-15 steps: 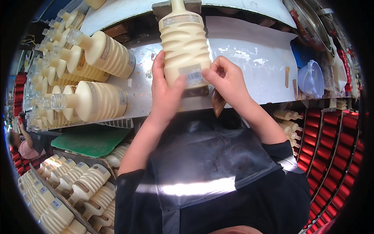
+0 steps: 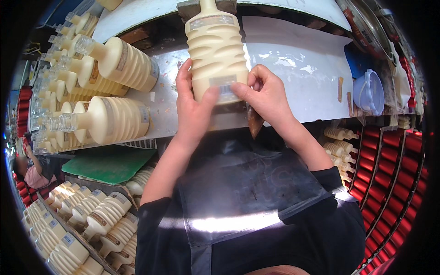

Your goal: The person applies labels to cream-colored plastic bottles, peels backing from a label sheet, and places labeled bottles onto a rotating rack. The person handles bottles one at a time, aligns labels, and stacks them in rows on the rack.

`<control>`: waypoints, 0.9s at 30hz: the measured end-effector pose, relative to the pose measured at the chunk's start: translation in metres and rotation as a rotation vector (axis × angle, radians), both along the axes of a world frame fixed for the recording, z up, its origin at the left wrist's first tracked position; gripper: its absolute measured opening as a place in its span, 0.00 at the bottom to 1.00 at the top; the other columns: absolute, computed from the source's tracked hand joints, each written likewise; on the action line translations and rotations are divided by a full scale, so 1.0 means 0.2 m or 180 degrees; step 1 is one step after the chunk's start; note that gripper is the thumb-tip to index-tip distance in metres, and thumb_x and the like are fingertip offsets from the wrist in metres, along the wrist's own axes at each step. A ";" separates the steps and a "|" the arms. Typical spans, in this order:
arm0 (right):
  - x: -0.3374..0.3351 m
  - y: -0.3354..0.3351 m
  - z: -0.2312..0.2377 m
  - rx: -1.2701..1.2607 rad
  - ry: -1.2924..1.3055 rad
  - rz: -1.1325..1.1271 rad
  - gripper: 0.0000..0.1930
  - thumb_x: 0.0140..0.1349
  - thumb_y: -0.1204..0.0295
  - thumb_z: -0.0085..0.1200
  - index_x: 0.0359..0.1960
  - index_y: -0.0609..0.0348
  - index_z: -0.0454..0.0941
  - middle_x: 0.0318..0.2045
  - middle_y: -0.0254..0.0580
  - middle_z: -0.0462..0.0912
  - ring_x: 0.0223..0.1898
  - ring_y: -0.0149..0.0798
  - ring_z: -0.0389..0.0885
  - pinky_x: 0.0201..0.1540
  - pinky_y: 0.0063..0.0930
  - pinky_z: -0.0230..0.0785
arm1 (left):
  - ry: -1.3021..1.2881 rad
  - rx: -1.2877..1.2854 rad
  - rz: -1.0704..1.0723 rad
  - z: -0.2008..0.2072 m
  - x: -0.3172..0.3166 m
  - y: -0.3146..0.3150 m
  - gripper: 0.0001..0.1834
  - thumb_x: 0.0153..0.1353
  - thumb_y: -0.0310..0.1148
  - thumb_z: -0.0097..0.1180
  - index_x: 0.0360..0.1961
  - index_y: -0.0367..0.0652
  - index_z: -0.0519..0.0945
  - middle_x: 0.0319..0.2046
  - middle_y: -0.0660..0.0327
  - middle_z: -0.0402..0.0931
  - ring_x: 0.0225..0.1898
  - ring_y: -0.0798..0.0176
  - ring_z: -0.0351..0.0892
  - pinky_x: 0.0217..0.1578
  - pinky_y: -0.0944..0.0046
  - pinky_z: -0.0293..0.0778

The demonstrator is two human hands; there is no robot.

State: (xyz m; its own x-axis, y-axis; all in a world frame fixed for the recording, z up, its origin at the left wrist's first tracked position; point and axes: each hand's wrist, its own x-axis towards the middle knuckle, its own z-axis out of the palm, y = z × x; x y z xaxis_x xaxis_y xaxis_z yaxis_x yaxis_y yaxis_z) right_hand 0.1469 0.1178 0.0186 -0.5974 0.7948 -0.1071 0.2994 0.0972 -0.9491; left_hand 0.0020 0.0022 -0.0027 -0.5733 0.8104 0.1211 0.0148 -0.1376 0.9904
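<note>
A cream bottle [image 2: 216,50] with wavy ridges lies on its side, its neck pointing away from me. Near its base is a clear label [image 2: 223,86] with a barcode. My left hand [image 2: 195,105] is closed around the bottle's left side, its thumb on the label and slightly blurred. My right hand [image 2: 266,94] holds the base from the right, thumb pressed on the label's right edge, fingers curled. Below its palm hangs a brown pointed piece [image 2: 254,123]; whether that hand holds it I cannot tell.
More bottles [image 2: 120,119] lie stacked at the table's left. Under the bottle's neck sits a dark block [image 2: 188,10]. A lilac bucket [image 2: 370,94] stands at the right. Below are a green board [image 2: 107,163], racked bottles [image 2: 107,215] and red cylinders [image 2: 385,183]. Another person [image 2: 34,172] is far left.
My left thumb has shifted slightly on the label. The bottle and both hands are otherwise in nearly the same place, with a slight shift of the whole view.
</note>
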 end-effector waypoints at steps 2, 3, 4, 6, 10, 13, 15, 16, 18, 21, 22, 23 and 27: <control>0.00 0.00 0.00 0.0074 0.0005 0.0021 0.17 0.58 0.66 0.71 0.27 0.54 0.70 0.22 0.23 0.71 0.24 0.17 0.64 0.26 0.16 0.59 | -0.0050 0.0000 -0.0033 0.00 0.00 -0.01 0.43 0.65 0.32 0.60 0.75 0.37 0.50 0.66 0.45 0.64 0.65 0.54 0.68 0.66 0.55 0.65; 0.00 0.01 0.00 0.0053 -0.0016 0.0048 0.17 0.58 0.66 0.71 0.27 0.55 0.70 0.22 0.23 0.71 0.24 0.17 0.64 0.26 0.16 0.59 | -0.0062 0.0008 -0.0052 -0.01 0.00 -0.01 0.43 0.66 0.33 0.59 0.75 0.37 0.50 0.66 0.46 0.63 0.66 0.54 0.67 0.66 0.55 0.65; 0.00 0.02 0.01 0.0028 -0.0014 0.0077 0.17 0.59 0.66 0.71 0.27 0.55 0.70 0.22 0.23 0.71 0.24 0.17 0.64 0.26 0.16 0.59 | -0.0071 0.0021 -0.0070 -0.01 -0.01 -0.01 0.43 0.66 0.33 0.59 0.75 0.37 0.49 0.67 0.46 0.62 0.66 0.54 0.67 0.66 0.55 0.64; 0.01 0.03 0.02 -0.0348 0.0098 0.0097 0.18 0.59 0.65 0.71 0.28 0.55 0.70 0.22 0.23 0.70 0.24 0.18 0.64 0.26 0.16 0.59 | -0.0212 0.0114 -0.0106 -0.02 -0.02 -0.01 0.43 0.67 0.34 0.59 0.76 0.38 0.49 0.68 0.47 0.61 0.67 0.54 0.65 0.67 0.55 0.63; 0.03 0.04 0.04 -0.0675 0.0172 0.0103 0.18 0.59 0.63 0.70 0.29 0.56 0.71 0.23 0.23 0.70 0.24 0.18 0.64 0.27 0.16 0.60 | -0.0475 0.0208 -0.0148 -0.02 -0.01 -0.02 0.43 0.68 0.34 0.58 0.76 0.38 0.47 0.70 0.47 0.57 0.69 0.54 0.62 0.69 0.55 0.60; 0.00 0.02 0.02 0.0141 -0.0074 0.0077 0.18 0.58 0.63 0.71 0.28 0.56 0.70 0.23 0.24 0.69 0.25 0.19 0.63 0.27 0.17 0.61 | -0.0382 0.0083 -0.0140 -0.01 0.02 -0.01 0.43 0.68 0.34 0.58 0.76 0.38 0.47 0.71 0.47 0.56 0.70 0.54 0.61 0.70 0.55 0.59; -0.01 0.01 0.01 0.0320 -0.0162 0.0023 0.19 0.57 0.63 0.71 0.27 0.56 0.70 0.23 0.24 0.69 0.26 0.20 0.63 0.28 0.18 0.61 | -0.0318 0.0049 -0.0116 -0.01 0.02 -0.01 0.44 0.68 0.34 0.58 0.76 0.37 0.47 0.71 0.46 0.56 0.70 0.54 0.61 0.70 0.55 0.59; -0.01 0.01 0.01 0.0307 -0.0179 0.0042 0.19 0.57 0.63 0.71 0.27 0.56 0.70 0.23 0.24 0.68 0.26 0.20 0.63 0.28 0.19 0.61 | -0.0298 0.0063 -0.0103 -0.01 0.02 -0.01 0.44 0.67 0.34 0.59 0.76 0.37 0.47 0.71 0.46 0.56 0.70 0.54 0.61 0.70 0.55 0.59; 0.00 0.01 0.02 0.0338 -0.0149 0.0021 0.19 0.56 0.63 0.72 0.26 0.56 0.69 0.23 0.24 0.68 0.26 0.21 0.62 0.28 0.19 0.61 | -0.0254 0.0018 -0.0078 -0.01 0.02 0.00 0.45 0.66 0.33 0.59 0.76 0.36 0.47 0.71 0.45 0.55 0.70 0.54 0.61 0.70 0.55 0.59; 0.00 0.01 0.03 0.0256 -0.0193 0.0065 0.19 0.56 0.63 0.72 0.27 0.56 0.69 0.23 0.24 0.68 0.26 0.20 0.62 0.28 0.19 0.60 | -0.0214 -0.0070 -0.0040 -0.01 0.01 0.00 0.45 0.64 0.32 0.59 0.76 0.36 0.47 0.70 0.45 0.56 0.70 0.53 0.61 0.69 0.54 0.60; 0.00 0.01 0.04 0.0137 -0.0174 0.0027 0.20 0.56 0.63 0.72 0.27 0.56 0.69 0.23 0.24 0.68 0.26 0.20 0.62 0.28 0.18 0.60 | -0.0236 -0.0052 -0.0029 -0.01 0.01 0.00 0.46 0.63 0.31 0.59 0.76 0.36 0.47 0.70 0.45 0.57 0.69 0.53 0.62 0.69 0.54 0.61; 0.00 0.01 0.04 0.0046 -0.0152 0.0018 0.20 0.57 0.63 0.71 0.27 0.56 0.69 0.22 0.24 0.68 0.26 0.20 0.62 0.28 0.18 0.60 | -0.0263 -0.0037 -0.0019 0.00 0.01 0.00 0.46 0.63 0.30 0.59 0.76 0.36 0.47 0.69 0.45 0.57 0.69 0.53 0.63 0.68 0.54 0.62; -0.01 0.01 0.03 0.0089 -0.0144 -0.0006 0.20 0.57 0.62 0.71 0.26 0.55 0.68 0.22 0.24 0.68 0.26 0.20 0.62 0.27 0.18 0.60 | -0.0374 -0.0084 -0.0011 0.02 0.03 0.00 0.46 0.61 0.28 0.61 0.75 0.37 0.47 0.67 0.45 0.60 0.66 0.53 0.67 0.65 0.56 0.67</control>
State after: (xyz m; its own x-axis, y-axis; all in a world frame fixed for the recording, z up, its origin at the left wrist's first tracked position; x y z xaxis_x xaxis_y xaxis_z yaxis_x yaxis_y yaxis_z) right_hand 0.1445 0.1200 0.0253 -0.5910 0.7989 -0.1116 0.3421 0.1229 -0.9316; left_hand 0.0080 0.0029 0.0010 -0.5795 0.8143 0.0319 -0.1022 -0.1114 0.9885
